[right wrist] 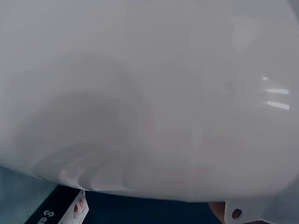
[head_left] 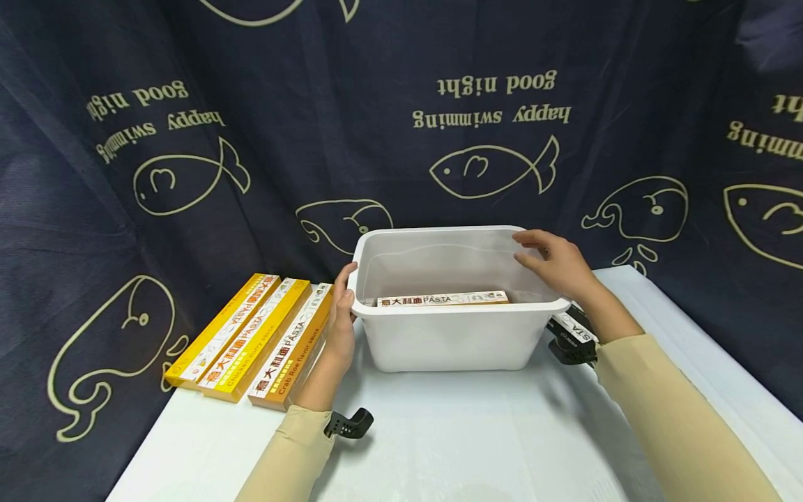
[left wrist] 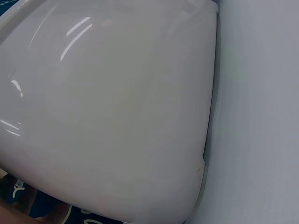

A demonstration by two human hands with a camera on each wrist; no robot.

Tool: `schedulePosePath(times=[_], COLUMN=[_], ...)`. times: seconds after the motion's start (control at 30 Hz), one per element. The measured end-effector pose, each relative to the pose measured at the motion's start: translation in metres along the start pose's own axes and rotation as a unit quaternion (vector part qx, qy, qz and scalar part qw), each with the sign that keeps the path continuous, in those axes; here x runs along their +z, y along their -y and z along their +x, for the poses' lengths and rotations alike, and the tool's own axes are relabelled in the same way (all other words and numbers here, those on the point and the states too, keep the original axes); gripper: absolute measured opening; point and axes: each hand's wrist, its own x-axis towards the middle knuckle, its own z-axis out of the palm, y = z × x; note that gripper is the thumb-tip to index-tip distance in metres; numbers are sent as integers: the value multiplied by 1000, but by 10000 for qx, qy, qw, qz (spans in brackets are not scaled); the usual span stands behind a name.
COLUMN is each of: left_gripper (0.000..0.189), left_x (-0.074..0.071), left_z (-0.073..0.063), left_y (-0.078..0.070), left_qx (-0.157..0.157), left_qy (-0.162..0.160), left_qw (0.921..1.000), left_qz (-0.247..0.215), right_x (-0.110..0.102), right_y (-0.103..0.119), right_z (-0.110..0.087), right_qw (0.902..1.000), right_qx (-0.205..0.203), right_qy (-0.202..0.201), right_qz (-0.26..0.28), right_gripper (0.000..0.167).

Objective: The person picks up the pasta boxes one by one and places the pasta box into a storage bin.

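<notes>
A white plastic bin (head_left: pixel 448 341) stands on the table, with a white-and-orange pasta box (head_left: pixel 442 299) inside. My left hand (head_left: pixel 341 321) holds the bin's left rim, thumb and fingertips right at the edge. Over the right rim is my right hand (head_left: pixel 558 261), its thumb and fingers apart and bent a little, with nothing visible between them. Up close, the bin's glossy wall (left wrist: pixel 117 102) fills most of the left wrist view. In the right wrist view, the wall (right wrist: pixel 163 93) hides nearly all of the hand, near a rim tab with a hole (right wrist: pixel 237 213).
Left of the bin lie three pasta boxes side by side: a yellow one (head_left: pixel 219 324), a second yellow one (head_left: pixel 260 338) and an orange-brown one (head_left: pixel 295 348). A black-and-white box (head_left: pixel 574 328) lies right of the bin, partly hidden by the right arm. Behind hangs a dark patterned curtain (head_left: pixel 376 90).
</notes>
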Motion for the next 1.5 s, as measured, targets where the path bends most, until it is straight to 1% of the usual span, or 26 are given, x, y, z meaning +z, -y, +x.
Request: schedulePosePath(times=[0.1, 0.33, 0.5, 0.7, 0.8, 1.13, 1.27, 1.5], left_gripper=[62, 61, 60, 61, 61, 61, 61, 60], left_x=[1, 1, 0, -1, 0, 1, 0, 1], left_z=[0, 1, 1, 0, 1, 1, 0, 1], left_y=[0, 2, 2, 2, 1, 1, 1, 2], left_qx=[68, 74, 63, -21, -11, -11, -19, -16], left_qy=[2, 28, 25, 23, 26, 46, 27, 1], left_qw=[10000, 10000, 10000, 10000, 10000, 9999, 10000, 10000], left_qz=[-54, -51, -13, 52, -6, -92, -68, -51], right_x=[0, 0, 1, 0, 0, -3, -5, -8], right_y=[-2, -4, -6, -7, -7, -4, -6, -11], right_z=[-3, -10, -13, -17, -19, -34, -42, -56], right_qw=[9998, 9973, 9961, 9946, 9937, 9866, 9849, 9835], right_qx=[93, 346, 327, 311, 354, 827, 803, 577], right_qy=[-172, -540, -657, -789, -869, -1143, -1244, -1488], right_qz=[105, 347, 497, 604, 615, 819, 900, 851], right_gripper=[39, 38, 38, 37, 38, 41, 42, 41])
